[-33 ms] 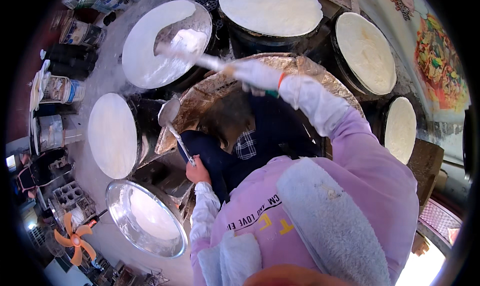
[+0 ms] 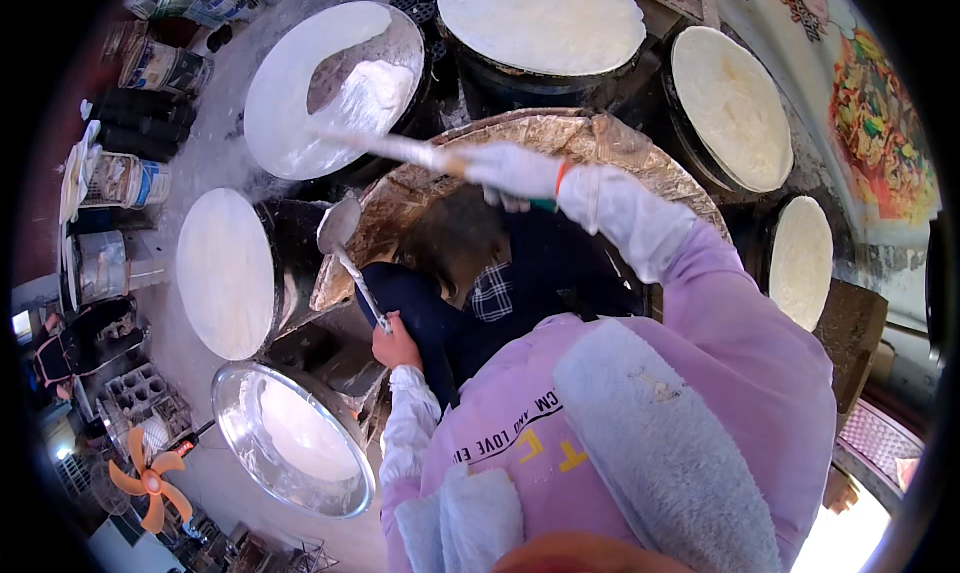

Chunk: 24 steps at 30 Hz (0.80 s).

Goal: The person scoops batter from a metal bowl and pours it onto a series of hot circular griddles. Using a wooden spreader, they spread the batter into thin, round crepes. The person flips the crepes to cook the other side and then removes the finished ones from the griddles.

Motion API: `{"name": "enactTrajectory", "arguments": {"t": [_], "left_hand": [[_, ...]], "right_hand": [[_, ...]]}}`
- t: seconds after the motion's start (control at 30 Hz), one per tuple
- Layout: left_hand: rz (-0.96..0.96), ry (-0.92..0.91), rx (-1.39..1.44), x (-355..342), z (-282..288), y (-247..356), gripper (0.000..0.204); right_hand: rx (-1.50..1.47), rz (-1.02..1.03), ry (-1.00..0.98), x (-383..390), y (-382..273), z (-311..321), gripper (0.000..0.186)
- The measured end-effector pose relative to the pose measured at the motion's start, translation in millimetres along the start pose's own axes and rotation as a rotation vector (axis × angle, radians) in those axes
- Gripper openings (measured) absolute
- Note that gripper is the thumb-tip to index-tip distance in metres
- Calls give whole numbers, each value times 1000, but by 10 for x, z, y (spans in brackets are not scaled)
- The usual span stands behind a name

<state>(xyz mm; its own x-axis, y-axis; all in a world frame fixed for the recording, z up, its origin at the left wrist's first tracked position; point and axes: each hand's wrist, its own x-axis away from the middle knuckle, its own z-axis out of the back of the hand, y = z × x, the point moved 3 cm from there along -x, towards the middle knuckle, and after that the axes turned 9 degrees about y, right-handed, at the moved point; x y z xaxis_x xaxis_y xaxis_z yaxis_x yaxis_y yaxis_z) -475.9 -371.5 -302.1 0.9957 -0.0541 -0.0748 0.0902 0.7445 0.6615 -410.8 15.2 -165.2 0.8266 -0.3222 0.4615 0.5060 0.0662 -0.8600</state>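
My right hand (image 2: 510, 169), in a white glove, is closed around the wooden handle of a long, pale batter spreader (image 2: 405, 151). Its blade, blurred by motion, reaches over the near part of the upper-left round griddle (image 2: 338, 71). White batter (image 2: 280, 78) coats the left and near part of that griddle, with a thick wet pool on its right; a grey patch shows bare. Lower down, my bare left hand (image 2: 398, 343) grips the handle of a metal ladle (image 2: 338, 225). The ladle's bowl points away from me, beside the curved ledge.
White layers cover other round griddles: left (image 2: 225, 273), far middle (image 2: 540, 18), right (image 2: 730, 108) and far right (image 2: 802, 263). A metal basin (image 2: 235, 418) of batter stands at lower left. A curved, foil-like ledge (image 2: 650, 158) lies between me and the griddles. An orange-bladed fan (image 2: 152, 481) is farther left.
The spreader's blade has swung nearer to me across the upper-left griddle, and my right hand has shifted slightly with it. My left hand and the ladle stay in place.
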Motion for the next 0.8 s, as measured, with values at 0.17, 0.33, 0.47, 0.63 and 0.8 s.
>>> {"name": "enactTrajectory", "arguments": {"t": [0.17,0.33,0.47,0.63,0.8], "left_hand": [[9,-21,-23,-9,7,113,28],[0,-22,-31,1,-45,70,27],[26,-34,-52,-1,-48,180,26],[39,-31,-38,-5,-34,184,26],[15,-57,-65,-67,-89,193,24]], "right_hand": [[2,-63,194,30,257,292,50],[-21,34,96,-275,57,697,52],[-99,-1,-84,-66,343,514,50],[-32,-4,182,-495,213,716,50],[701,445,697,-1485,-75,689,37]]}}
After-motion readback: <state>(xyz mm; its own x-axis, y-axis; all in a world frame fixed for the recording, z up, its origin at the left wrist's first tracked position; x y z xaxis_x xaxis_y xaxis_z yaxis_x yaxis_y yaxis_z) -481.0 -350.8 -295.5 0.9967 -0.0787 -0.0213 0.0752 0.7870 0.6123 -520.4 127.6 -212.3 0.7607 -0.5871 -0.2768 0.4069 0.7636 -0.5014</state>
